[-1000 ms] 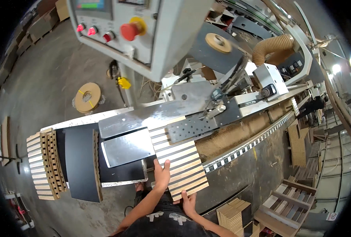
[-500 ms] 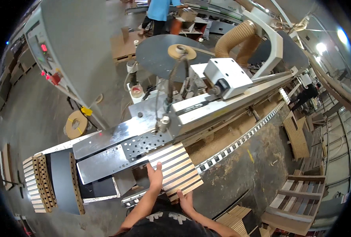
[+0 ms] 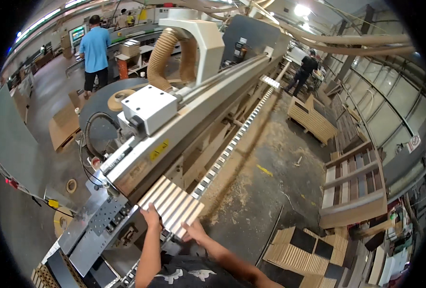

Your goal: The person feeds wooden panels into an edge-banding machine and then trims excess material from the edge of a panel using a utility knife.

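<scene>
Slatted panel (image 3: pixel 170 207) | left hand (image 3: pixel 151 217) grips edge | right hand (image 3: pixel 193 232) flat, released, pressing edge

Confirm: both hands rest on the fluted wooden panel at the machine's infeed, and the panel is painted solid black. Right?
Not quite. The head view shows the left hand and right hand on the fluted panel, but it is pale bare wood, not black.

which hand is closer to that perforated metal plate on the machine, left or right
Left. The left hand presses the near left edge of the slatted wood panel, close to the perforated plate. The right hand holds the panel's near right corner, on the side away from the plate.
</scene>
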`<state>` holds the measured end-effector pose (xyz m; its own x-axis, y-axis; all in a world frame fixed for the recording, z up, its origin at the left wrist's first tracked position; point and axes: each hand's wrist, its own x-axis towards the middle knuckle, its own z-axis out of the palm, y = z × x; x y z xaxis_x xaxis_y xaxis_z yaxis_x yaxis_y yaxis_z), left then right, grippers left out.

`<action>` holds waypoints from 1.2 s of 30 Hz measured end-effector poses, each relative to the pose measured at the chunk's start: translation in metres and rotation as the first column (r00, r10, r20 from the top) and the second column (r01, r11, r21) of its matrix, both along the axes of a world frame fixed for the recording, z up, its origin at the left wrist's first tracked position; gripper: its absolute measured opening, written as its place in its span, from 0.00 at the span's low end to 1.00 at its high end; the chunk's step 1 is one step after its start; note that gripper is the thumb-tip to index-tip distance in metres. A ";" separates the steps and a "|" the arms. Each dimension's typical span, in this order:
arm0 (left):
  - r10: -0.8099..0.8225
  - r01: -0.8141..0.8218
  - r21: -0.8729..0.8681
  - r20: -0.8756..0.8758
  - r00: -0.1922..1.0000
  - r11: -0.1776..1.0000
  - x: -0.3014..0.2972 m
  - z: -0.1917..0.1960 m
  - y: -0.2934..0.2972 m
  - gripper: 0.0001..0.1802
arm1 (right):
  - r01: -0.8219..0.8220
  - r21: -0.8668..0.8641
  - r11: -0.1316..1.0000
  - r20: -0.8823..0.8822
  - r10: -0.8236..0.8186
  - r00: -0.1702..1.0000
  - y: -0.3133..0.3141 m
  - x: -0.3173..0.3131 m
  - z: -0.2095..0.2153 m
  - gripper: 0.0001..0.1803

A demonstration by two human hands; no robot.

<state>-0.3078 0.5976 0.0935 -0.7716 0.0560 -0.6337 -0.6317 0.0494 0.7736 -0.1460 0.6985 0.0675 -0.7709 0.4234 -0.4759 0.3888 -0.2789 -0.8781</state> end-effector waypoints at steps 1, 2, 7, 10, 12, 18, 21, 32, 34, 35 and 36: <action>-0.065 0.067 -0.054 0.021 0.998 0.996 0.000 0.013 0.000 0.47 | 0.065 -0.040 0.997 0.012 -0.065 0.998 0.002 -0.006 0.016 0.25; -0.179 0.177 -0.105 -0.009 0.984 0.979 -0.022 -0.020 -0.018 0.49 | 0.030 -0.040 0.999 0.027 -0.029 0.999 0.001 -0.016 0.015 0.25; -0.318 0.300 -0.106 -0.298 0.900 0.948 0.002 0.011 -0.016 0.25 | 0.185 -0.065 0.981 0.090 -0.179 0.980 0.045 -0.022 0.034 0.26; -0.243 0.255 -0.039 -0.477 0.845 0.966 0.038 0.031 -0.055 0.21 | 0.196 -0.103 0.975 0.012 -0.196 0.980 0.087 -0.025 0.002 0.28; -0.088 0.129 0.046 -0.507 0.857 0.991 0.060 0.047 -0.117 0.17 | 0.151 -0.061 0.987 0.027 -0.150 0.988 0.091 -0.035 -0.005 0.28; 0.270 -0.265 0.114 -0.679 0.683 0.958 0.102 0.059 -0.280 0.13 | 0.205 0.070 0.976 0.020 -0.207 0.978 0.261 -0.022 -0.090 0.39; 0.463 -0.604 0.033 -0.674 0.575 0.797 0.158 0.049 -0.395 0.12 | 0.220 -0.098 0.970 0.148 -0.205 0.968 0.221 -0.037 -0.086 0.46; 0.815 -0.955 -0.044 -0.511 0.274 0.293 0.234 -0.013 -0.607 0.27 | 0.313 -0.293 0.904 0.307 -0.221 0.926 0.021 0.022 -0.122 0.15; 0.827 -0.943 -0.079 -0.461 0.322 0.324 0.227 -0.023 -0.634 0.34 | 0.074 -0.254 0.964 0.359 0.023 0.933 -0.043 0.057 -0.154 0.18; 0.828 -0.933 -0.068 -0.441 0.346 0.354 0.214 -0.017 -0.640 0.36 | 0.039 -0.427 0.903 0.384 0.142 0.912 -0.064 0.070 -0.174 0.14; 0.834 -0.935 -0.091 -0.428 0.347 0.343 0.219 -0.014 -0.650 0.36 | 0.030 -0.307 0.951 0.423 0.108 0.900 -0.136 0.080 -0.161 0.12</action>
<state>-0.0892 -0.0526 0.0792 -0.3652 -0.8983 -0.2443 -0.2108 -0.1758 0.9616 -0.0657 0.5627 -0.0936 -0.4732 0.1822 -0.8619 0.7240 -0.4771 -0.4983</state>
